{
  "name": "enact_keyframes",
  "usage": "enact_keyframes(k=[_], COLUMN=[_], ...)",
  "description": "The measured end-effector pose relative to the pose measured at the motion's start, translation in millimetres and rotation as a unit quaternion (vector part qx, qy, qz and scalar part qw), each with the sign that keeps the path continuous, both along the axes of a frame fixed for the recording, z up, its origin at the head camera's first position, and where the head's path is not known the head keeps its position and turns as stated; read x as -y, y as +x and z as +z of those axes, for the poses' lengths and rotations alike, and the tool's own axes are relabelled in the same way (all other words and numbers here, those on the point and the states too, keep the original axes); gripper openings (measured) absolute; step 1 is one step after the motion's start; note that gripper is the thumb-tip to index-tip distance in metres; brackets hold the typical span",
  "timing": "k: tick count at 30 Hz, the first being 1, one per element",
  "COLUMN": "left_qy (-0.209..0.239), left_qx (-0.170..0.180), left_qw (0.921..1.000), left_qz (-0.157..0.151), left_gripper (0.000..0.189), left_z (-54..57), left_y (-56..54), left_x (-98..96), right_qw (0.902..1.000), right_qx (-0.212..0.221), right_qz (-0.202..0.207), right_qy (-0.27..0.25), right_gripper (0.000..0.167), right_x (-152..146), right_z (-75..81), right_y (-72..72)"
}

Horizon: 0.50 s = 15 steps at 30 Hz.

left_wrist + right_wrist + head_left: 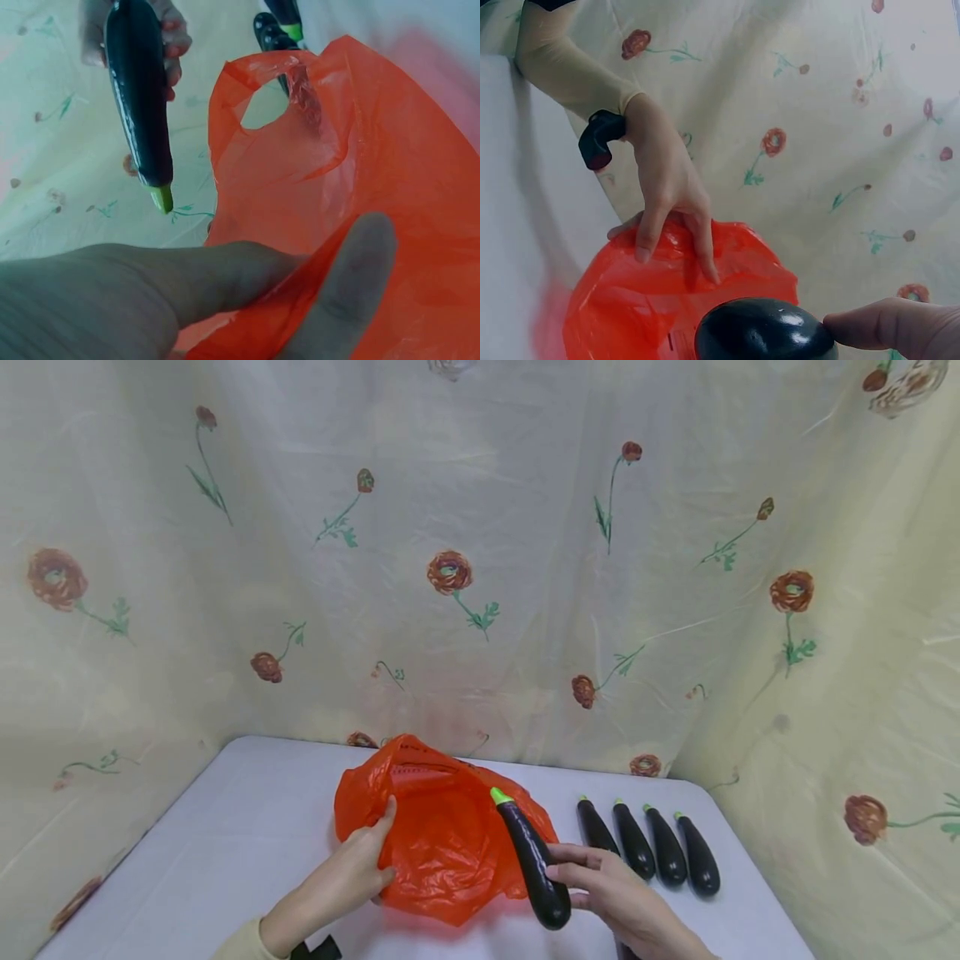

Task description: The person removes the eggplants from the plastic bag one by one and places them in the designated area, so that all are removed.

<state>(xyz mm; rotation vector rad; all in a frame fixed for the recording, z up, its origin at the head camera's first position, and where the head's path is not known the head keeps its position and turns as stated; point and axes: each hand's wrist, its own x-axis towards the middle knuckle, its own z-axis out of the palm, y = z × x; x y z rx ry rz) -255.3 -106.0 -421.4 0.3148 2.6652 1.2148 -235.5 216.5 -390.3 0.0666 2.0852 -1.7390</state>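
Observation:
An orange-red plastic bag (pixel 442 860) lies on the white table with its mouth spread wide. At its left side, my left hand (pixel 352 872) grips the rim between thumb and fingers; the left wrist view shows the thin film of the bag (pixel 427 187) pinched there. My right hand (pixel 618 897) holds a glossy dark purple eggplant (pixel 534 864) by its thicker lower part, tilted, with its green stem end pointing up and over the bag's right side. In the right wrist view the eggplant's round end (pixel 761 330) overlaps the bag.
Several more eggplants (pixel 665 847) lie side by side at the right of the white table (pixel 262 810), stems toward the back. A flower-printed curtain (pixel 517 610) hangs behind the table and along its sides. A black wrist device (pixel 600 139) sits on the left forearm.

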Motion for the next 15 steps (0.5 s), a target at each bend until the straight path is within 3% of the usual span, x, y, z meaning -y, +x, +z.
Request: enact_keyframes(k=[15], left_qy=[-0.004], left_qx=[-0.007], left_qw=[1.0000], left_qz=[-0.002], left_gripper=[0.091], left_z=[-1.9], left_y=[-0.3], left_x=[-1.1], right_qw=[0.9994], right_qx=[-0.016], right_qz=[-0.027], right_qy=[0.016], right_gripper=[0.068], right_x=[-48], right_z=[-12.4], right_y=[7.7])
